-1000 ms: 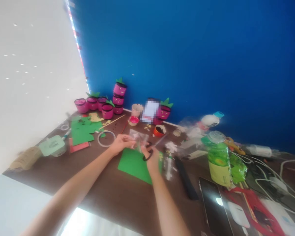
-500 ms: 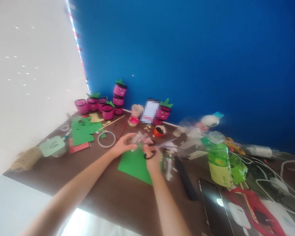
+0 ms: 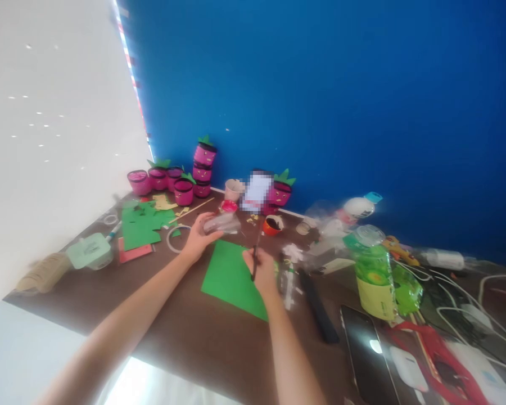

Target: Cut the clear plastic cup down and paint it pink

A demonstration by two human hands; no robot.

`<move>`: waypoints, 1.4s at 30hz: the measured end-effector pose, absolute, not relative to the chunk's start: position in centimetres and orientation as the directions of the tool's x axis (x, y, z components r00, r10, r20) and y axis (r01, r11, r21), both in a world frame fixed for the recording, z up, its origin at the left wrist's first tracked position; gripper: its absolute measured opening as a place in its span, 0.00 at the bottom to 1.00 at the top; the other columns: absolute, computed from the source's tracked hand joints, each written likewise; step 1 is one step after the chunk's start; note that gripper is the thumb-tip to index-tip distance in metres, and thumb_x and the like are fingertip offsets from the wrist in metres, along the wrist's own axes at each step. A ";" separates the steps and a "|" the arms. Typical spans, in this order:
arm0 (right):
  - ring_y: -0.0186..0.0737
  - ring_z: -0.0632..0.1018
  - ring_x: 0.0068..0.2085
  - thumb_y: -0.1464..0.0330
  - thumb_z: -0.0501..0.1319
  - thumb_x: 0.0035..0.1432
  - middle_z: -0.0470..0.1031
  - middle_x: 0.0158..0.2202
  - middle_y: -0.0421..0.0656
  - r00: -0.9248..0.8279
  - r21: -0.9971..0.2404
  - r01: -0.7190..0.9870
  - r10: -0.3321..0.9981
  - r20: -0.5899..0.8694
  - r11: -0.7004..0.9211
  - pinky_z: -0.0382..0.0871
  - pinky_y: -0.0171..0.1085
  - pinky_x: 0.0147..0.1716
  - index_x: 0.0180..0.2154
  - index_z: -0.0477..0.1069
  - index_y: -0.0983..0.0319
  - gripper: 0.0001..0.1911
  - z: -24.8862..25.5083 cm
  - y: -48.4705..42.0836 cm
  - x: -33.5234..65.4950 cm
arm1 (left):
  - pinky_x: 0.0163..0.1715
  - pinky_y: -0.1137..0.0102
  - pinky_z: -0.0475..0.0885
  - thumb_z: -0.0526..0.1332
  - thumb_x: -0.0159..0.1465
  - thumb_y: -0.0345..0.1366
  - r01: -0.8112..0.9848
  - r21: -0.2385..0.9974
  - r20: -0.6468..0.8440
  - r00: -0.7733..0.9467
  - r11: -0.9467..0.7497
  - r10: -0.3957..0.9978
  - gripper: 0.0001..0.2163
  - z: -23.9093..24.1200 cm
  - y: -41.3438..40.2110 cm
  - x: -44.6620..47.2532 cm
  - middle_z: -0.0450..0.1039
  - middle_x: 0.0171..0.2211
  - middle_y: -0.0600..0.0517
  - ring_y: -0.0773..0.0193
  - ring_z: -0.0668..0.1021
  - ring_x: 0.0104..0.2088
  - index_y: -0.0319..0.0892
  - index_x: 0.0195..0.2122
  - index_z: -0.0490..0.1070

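My left hand (image 3: pixel 198 239) is closed on a small clear plastic bag (image 3: pixel 221 224), held just above the brown table (image 3: pixel 194 332) at the far edge of a green paper sheet (image 3: pixel 231 275). My right hand (image 3: pixel 262 271) rests on the sheet's right side, fingers wrapped round black-handled scissors (image 3: pixel 255 260) that point away from me. The hands are a short way apart.
Pink strawberry-like cups (image 3: pixel 184 191) stand by the blue wall, with green paper scraps (image 3: pixel 141 225) and a white ring (image 3: pixel 177 239) to the left. At right are a green bottle (image 3: pixel 373 270), a dark phone (image 3: pixel 365 349), white cables (image 3: pixel 468 315) and an orange cup (image 3: pixel 272 225).
My left hand has drawn the clear bag away to the left and up, off the scissors. My right hand has turned the scissors upright over the green sheet.
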State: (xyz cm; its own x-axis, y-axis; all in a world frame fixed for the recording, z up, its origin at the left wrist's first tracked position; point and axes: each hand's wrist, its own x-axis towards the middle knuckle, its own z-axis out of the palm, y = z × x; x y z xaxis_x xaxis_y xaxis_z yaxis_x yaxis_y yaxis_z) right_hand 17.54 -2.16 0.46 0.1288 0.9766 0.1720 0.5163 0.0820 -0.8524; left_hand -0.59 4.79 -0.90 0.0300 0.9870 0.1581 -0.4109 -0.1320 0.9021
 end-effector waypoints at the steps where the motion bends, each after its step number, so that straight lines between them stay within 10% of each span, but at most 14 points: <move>1: 0.34 0.68 0.22 0.49 0.56 0.49 0.67 0.19 0.38 0.116 -0.798 0.599 0.978 0.171 0.068 0.57 0.32 0.23 0.22 0.65 0.61 0.21 0.5 -2.2 17.5 | 0.44 0.66 0.68 0.70 0.44 0.33 -0.412 0.901 0.165 0.040 -0.134 0.985 0.27 -0.8 4.9 -0.7 0.68 0.44 0.49 0.60 0.72 0.44 0.44 0.46 0.63; 13: 0.34 0.66 0.21 0.47 0.51 0.52 0.66 0.17 0.40 0.034 -0.252 0.967 0.953 0.303 0.045 0.47 0.33 0.23 0.21 0.65 0.61 0.25 0.5 -2.5 16.1 | 0.35 0.67 0.72 0.65 0.51 0.40 -0.600 0.791 -0.011 0.186 0.122 0.983 0.14 0.0 4.4 -0.4 0.68 0.34 0.55 0.68 0.74 0.34 0.44 0.36 0.65; 29: 0.39 0.68 0.28 0.47 0.52 0.53 0.66 0.20 0.41 0.052 -0.339 0.939 0.957 0.286 0.051 0.49 0.33 0.23 0.23 0.61 0.60 0.23 0.9 -3.2 14.6 | 0.38 0.70 0.71 0.67 0.49 0.38 -0.490 0.866 0.046 -0.123 -0.101 0.991 0.22 -0.7 5.0 -0.2 0.67 0.45 0.51 0.67 0.73 0.39 0.46 0.45 0.64; 42: 0.33 0.63 0.20 0.46 0.50 0.52 0.63 0.17 0.38 0.055 -0.342 0.939 0.970 0.238 0.031 0.47 0.33 0.22 0.19 0.62 0.60 0.25 1.1 -3.1 15.0 | 0.36 0.71 0.71 0.68 0.47 0.39 -0.509 0.860 -0.037 -0.121 -0.030 0.992 0.24 -0.8 5.5 -0.5 0.72 0.32 0.53 0.69 0.75 0.31 0.41 0.45 0.66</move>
State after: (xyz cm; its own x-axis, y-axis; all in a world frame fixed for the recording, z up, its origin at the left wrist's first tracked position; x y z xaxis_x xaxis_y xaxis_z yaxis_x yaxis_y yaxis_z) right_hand 14.97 -3.12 1.11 0.0547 0.9698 0.2375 0.9393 0.0307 -0.3417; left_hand -0.51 5.48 -0.80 -0.1205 0.9920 -0.0368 -0.5089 -0.0299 0.8603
